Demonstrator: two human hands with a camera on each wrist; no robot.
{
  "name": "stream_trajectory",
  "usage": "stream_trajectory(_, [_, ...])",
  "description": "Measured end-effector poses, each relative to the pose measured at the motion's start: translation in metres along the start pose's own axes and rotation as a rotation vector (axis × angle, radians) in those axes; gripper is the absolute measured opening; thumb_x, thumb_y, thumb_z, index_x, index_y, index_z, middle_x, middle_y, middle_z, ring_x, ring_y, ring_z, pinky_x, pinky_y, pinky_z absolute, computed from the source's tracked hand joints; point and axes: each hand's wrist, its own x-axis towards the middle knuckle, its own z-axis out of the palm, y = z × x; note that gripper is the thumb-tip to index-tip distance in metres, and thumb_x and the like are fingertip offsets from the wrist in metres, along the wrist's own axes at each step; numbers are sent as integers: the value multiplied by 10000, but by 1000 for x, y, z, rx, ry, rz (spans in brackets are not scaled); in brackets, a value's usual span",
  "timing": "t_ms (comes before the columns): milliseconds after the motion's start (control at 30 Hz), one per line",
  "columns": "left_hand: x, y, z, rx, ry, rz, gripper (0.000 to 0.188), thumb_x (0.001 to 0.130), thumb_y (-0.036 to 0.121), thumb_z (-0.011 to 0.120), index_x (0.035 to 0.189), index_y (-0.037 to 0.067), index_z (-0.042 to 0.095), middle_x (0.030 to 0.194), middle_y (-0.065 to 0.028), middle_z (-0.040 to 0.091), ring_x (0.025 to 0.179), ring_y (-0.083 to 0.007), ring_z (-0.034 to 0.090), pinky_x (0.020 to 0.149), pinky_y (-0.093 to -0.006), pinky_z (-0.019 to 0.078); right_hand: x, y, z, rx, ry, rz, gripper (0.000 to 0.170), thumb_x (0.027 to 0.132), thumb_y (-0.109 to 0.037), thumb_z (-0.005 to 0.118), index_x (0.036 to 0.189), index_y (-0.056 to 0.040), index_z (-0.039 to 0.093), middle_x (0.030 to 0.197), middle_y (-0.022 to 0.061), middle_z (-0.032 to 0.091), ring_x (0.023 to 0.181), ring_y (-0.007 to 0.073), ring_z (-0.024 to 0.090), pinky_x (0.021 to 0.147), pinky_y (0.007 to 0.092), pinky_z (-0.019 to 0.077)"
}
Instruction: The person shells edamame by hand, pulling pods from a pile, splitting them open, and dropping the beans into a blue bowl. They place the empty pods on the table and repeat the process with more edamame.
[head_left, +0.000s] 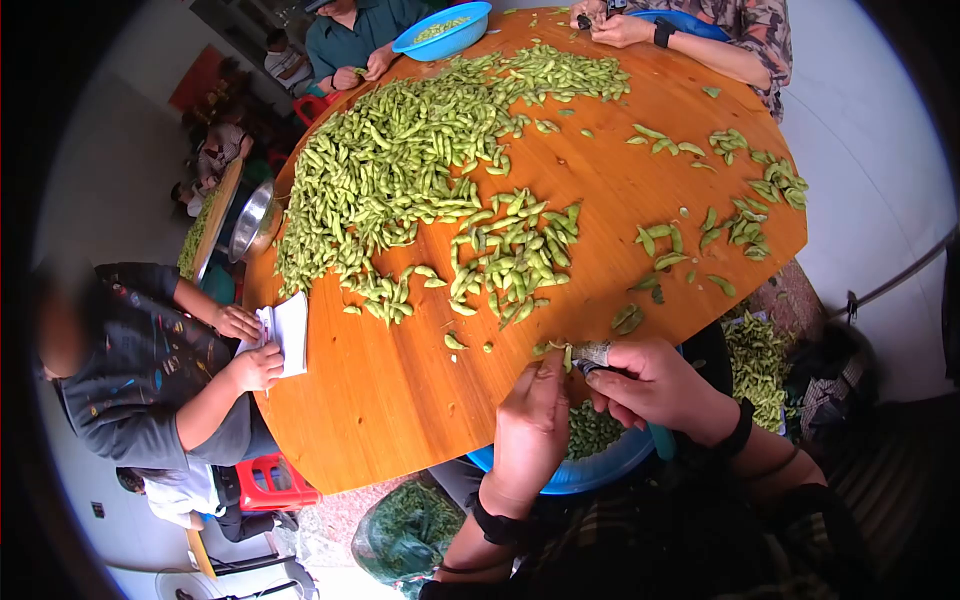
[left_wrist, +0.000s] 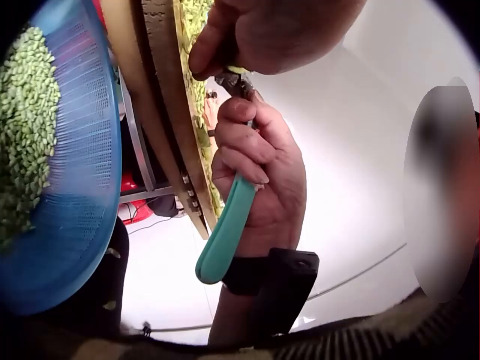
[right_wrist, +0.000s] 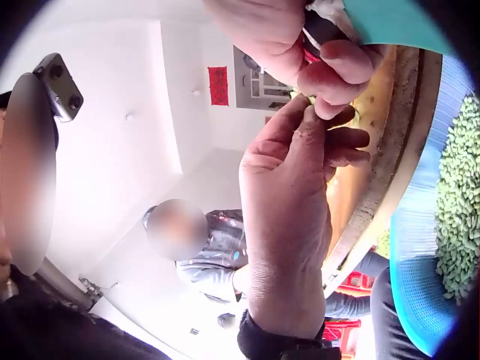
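At the near table edge my left hand [head_left: 532, 415] pinches a green soybean pod [head_left: 568, 358] between thumb and fingertips. My right hand [head_left: 668, 388] meets it there, fingers curled round a tool with a teal handle [left_wrist: 227, 232] and a dark metal end [left_wrist: 234, 82]. Pale wrapping shows on the tool near the right thumb. Which kind of tool it is, I cannot tell. Below both hands sits a blue mesh basin [left_wrist: 88, 142], with many shelled green beans [right_wrist: 459, 202] inside. A loose pod heap [head_left: 515, 260] lies on the table beyond the left hand.
The wooden table [head_left: 390, 430] carries a large pod pile [head_left: 390, 150] and scattered pods at right. Across it, people work near another blue basin [head_left: 445, 32]. At left a person holds a notebook [head_left: 291, 335]. A green bag [head_left: 405, 530] and more pods [head_left: 757, 365] lie below.
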Motion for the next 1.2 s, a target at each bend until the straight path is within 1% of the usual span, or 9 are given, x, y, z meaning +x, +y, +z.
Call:
stream_trajectory(100, [0, 8, 1, 64, -21, 75, 319, 852, -20, 618, 1169, -6, 585, 882, -194, 635, 749, -359, 657, 638, -412, 533, -4, -2, 1, -14, 25, -19, 189, 961, -125, 535, 829, 4, 577, 650, 20, 582, 488, 57, 515, 429, 230, 398])
stream_trajectory(500, [-4, 16, 7, 136, 48, 46, 222, 821, 7, 682, 1027, -6, 601, 812, -189, 655, 713, -359, 657, 618, -409, 526, -15, 1, 4, -191, 50, -102, 174, 938, -98, 545, 810, 13, 584, 588, 24, 564, 487, 72, 500, 462, 247, 402])
stream_trajectory(667, [-9, 11, 10, 133, 29, 88, 330, 830, 2, 649, 1135, 10, 524, 766, -176, 615, 686, -367, 640, 588, -442, 509, -16, 2, 9, -171, 117, -97, 105, 928, -66, 554, 877, 10, 605, 607, 12, 571, 534, 50, 511, 484, 238, 409])
stream_trajectory(800, [-9, 5, 11, 83, 52, 82, 307, 826, 0, 655, 1111, 11, 539, 772, -183, 615, 691, -377, 636, 580, -424, 511, -15, 10, 11, -144, 127, -119, 93, 931, -70, 557, 933, 7, 609, 640, 6, 576, 545, 39, 501, 484, 226, 406])
stream_trajectory(900, [-11, -4, 11, -44, 43, 99, 259, 863, 2, 639, 1108, -4, 557, 771, -148, 627, 678, -292, 663, 568, -362, 519, -15, 9, 13, 56, 143, -37, 105, 944, -73, 545, 987, -4, 611, 663, -3, 561, 528, 38, 475, 471, 212, 381])
stream_trajectory(967, [-13, -10, 11, -356, -54, -17, 192, 927, 14, 592, 1116, -10, 572, 775, -83, 639, 669, -164, 658, 563, -291, 518, -16, 6, 9, 154, 76, 46, 120, 957, -73, 526, 1026, -17, 607, 672, -12, 542, 510, 33, 447, 456, 203, 350])
stream_trajectory(1000, [-15, -10, 11, -358, -54, -21, 192, 927, 14, 592, 1116, -10, 572, 775, -83, 639, 669, -164, 658, 563, -291, 518, -17, 2, 8, 153, 76, 50, 120, 957, -73, 526, 1026, -17, 607, 672, -12, 542, 510, 33, 447, 456, 203, 350])
stream_trajectory(1067, [-15, -11, 11, -746, -79, -231, 178, 969, 24, 544, 1141, -5, 578, 799, -36, 634, 669, -87, 625, 563, -247, 510, -18, -7, 5, 217, 17, 133, 126, 965, -69, 507, 1022, -19, 607, 663, -14, 537, 494, 30, 434, 442, 202, 333])
stream_trajectory(1200, [-14, -8, 13, -882, -101, -348, 161, 983, 31, 523, 1138, 5, 556, 836, -30, 637, 673, -88, 625, 590, -230, 512, -14, -8, 11, 159, 45, 112, 121, 954, -67, 524, 1023, -17, 610, 668, -11, 549, 497, 30, 450, 446, 200, 346])
